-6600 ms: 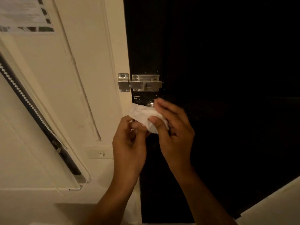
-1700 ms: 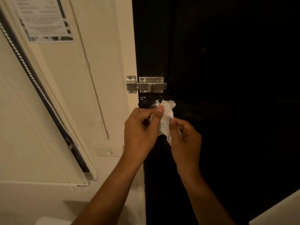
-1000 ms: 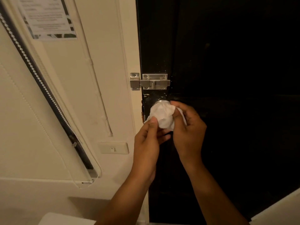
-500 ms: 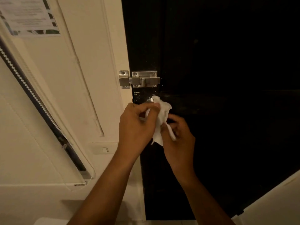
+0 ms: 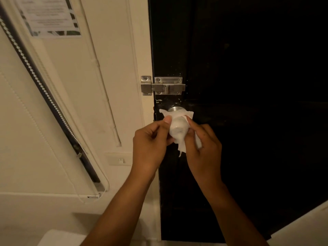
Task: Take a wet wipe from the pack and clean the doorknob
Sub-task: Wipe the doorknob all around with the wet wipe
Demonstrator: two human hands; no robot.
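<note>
A white wet wipe (image 5: 177,124) is draped tightly over the doorknob on the black door (image 5: 248,86). Only the knob's metal base (image 5: 174,109) shows above the wipe; the round head is covered. My left hand (image 5: 150,144) pinches the wipe's left side with thumb and fingers. My right hand (image 5: 202,148) grips its right side and the loose tail hanging below. The pack of wipes is not in view.
A steel sliding bolt latch (image 5: 162,85) sits just above the knob, bridging door and cream frame (image 5: 142,50). A light switch (image 5: 121,160) is on the wall left of my hands. A window blind (image 5: 44,96) slants along the left, and a printed notice (image 5: 51,16) hangs top left.
The wipe was bunched between my hands beside the knob half a second ago. Now it is spread and wrapped over the knob's head, with a hand on each side.
</note>
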